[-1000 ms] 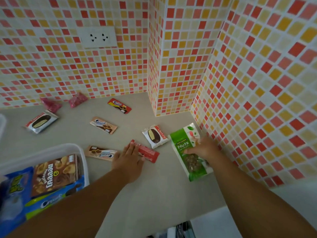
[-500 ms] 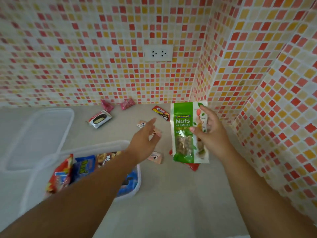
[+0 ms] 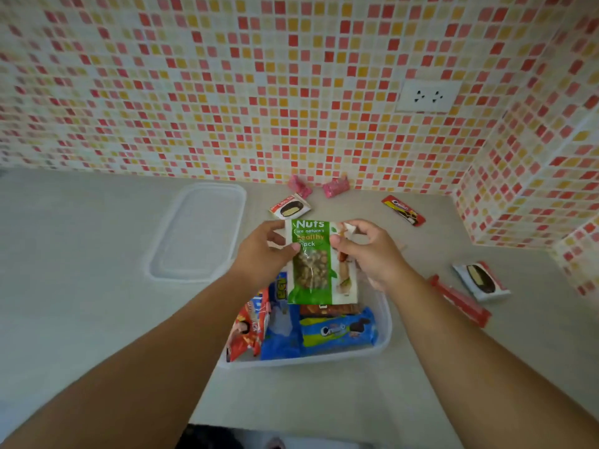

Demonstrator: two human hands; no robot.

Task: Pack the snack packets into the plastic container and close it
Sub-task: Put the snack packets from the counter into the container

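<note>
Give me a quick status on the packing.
Both hands, left hand and right hand, hold nuts bag over container. Lid off. Nothing blocking.

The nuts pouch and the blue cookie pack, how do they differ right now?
The nuts pouch is green and white; the blue cookie pack is blue. The nuts pouch is pinched upright by the left hand and right hand above the plastic container; the cookie pack lies flat inside it. Both are sealed snack packets.
</note>
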